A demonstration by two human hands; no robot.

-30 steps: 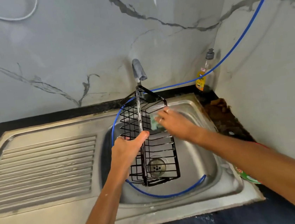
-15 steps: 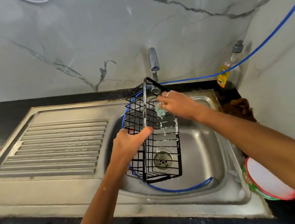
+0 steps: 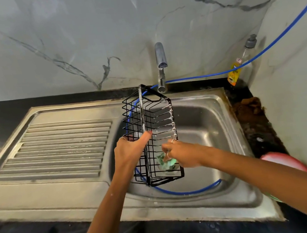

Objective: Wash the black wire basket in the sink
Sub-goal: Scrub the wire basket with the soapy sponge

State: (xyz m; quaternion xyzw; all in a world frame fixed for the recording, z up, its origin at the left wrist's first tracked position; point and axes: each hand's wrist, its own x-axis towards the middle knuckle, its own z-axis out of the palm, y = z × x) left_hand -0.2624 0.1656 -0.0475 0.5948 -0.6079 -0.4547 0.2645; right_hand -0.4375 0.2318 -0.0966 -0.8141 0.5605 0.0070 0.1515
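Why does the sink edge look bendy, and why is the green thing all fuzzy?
Head view: the wide-angle lens bows straight lines, so the sink rim curves; the green sponge in the right hand is smeared, probably by motion; the black wire basket, gripped by the left hand, looks sharper; soft glare shines on the steel.
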